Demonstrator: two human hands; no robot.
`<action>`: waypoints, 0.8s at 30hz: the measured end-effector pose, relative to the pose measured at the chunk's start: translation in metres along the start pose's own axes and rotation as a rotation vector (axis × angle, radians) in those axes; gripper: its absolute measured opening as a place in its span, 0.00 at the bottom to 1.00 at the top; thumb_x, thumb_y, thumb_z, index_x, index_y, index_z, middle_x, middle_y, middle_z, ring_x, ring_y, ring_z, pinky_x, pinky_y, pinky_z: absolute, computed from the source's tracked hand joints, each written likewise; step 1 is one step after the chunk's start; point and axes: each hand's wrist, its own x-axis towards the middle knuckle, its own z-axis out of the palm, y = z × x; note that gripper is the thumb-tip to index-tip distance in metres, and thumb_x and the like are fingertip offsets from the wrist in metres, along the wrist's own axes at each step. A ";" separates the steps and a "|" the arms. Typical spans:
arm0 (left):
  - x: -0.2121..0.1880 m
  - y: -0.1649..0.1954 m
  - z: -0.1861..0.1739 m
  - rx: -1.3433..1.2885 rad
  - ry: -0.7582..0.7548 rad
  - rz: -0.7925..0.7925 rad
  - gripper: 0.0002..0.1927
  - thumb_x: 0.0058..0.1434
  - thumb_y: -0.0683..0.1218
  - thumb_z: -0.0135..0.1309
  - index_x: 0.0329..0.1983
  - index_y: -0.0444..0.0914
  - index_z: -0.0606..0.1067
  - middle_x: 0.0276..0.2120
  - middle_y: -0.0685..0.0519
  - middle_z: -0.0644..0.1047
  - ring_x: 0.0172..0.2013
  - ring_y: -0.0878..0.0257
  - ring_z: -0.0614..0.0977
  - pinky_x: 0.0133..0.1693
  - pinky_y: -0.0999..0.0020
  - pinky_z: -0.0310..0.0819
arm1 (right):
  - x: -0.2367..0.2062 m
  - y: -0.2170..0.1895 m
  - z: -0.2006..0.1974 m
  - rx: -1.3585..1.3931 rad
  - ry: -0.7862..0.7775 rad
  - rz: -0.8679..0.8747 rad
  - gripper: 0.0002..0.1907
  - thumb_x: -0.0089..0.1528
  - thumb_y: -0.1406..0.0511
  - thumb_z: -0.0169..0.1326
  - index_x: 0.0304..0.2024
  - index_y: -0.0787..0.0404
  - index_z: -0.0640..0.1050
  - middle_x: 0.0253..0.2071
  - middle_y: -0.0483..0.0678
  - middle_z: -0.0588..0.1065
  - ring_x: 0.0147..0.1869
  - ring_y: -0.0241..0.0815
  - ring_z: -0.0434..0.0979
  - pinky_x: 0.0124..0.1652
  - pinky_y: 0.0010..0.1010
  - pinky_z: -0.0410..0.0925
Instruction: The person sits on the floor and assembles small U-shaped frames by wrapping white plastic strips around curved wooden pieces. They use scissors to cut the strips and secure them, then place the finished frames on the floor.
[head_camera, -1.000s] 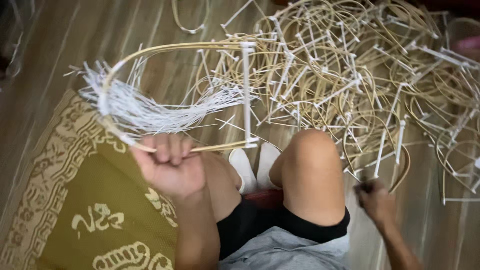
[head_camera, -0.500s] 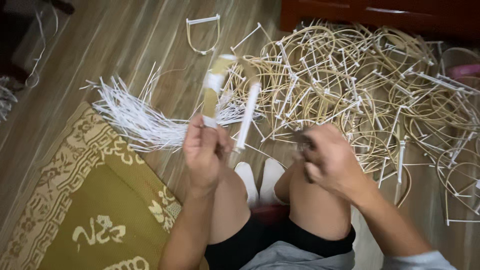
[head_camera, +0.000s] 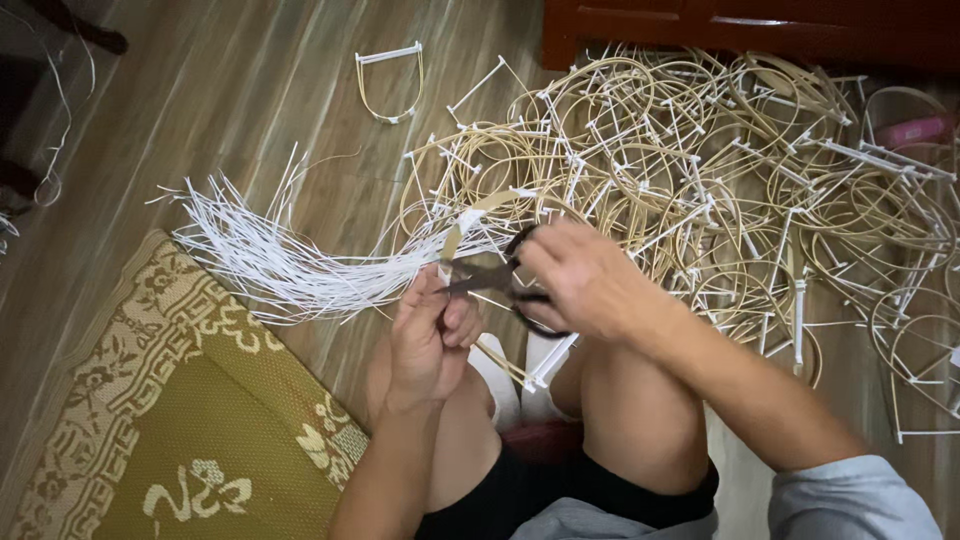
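My left hand (head_camera: 428, 338) grips a curved bamboo frame (head_camera: 462, 228) bound with white strips, held upright above my knees. My right hand (head_camera: 585, 280) holds dark-handled scissors (head_camera: 495, 278), their blades at the frame's end just above my left fingers. A bundle of thin white strips (head_camera: 275, 262) fans out to the left on the wooden floor, its near end meeting the frame. The lower part of the frame runs down between my knees, with a white piece (head_camera: 552, 362) showing there.
A large tangled heap of bamboo hoop frames (head_camera: 720, 190) with white ties covers the floor ahead and to the right. One lone frame (head_camera: 390, 82) lies apart at the top. An olive patterned mat (head_camera: 170, 420) lies left. Dark wooden furniture (head_camera: 750, 25) stands behind the heap.
My right hand rose from beside my right knee with the scissors and brought them to the frame. The left hand turned the frame upright and closer to my knees.
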 end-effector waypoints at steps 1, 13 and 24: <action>0.000 0.000 -0.002 -0.001 -0.003 -0.004 0.04 0.73 0.42 0.45 0.48 0.41 0.70 0.23 0.57 0.67 0.20 0.70 0.63 0.25 0.74 0.56 | 0.000 -0.003 0.001 -0.011 -0.012 0.006 0.25 0.47 0.60 0.69 0.39 0.65 0.72 0.35 0.53 0.70 0.41 0.55 0.73 0.41 0.45 0.69; 0.005 0.006 -0.003 0.189 0.089 -0.001 0.06 0.75 0.45 0.47 0.46 0.36 0.71 0.24 0.54 0.69 0.22 0.69 0.64 0.26 0.75 0.59 | -0.006 -0.001 0.001 -0.188 0.016 0.069 0.20 0.48 0.57 0.66 0.34 0.61 0.73 0.34 0.50 0.72 0.37 0.49 0.76 0.34 0.39 0.71; 0.010 0.001 -0.001 0.420 0.040 0.001 0.10 0.73 0.46 0.49 0.47 0.33 0.75 0.23 0.55 0.72 0.20 0.72 0.66 0.24 0.78 0.59 | -0.010 0.012 -0.012 -0.443 0.103 -0.057 0.16 0.56 0.54 0.63 0.34 0.56 0.74 0.32 0.44 0.68 0.36 0.43 0.73 0.33 0.33 0.69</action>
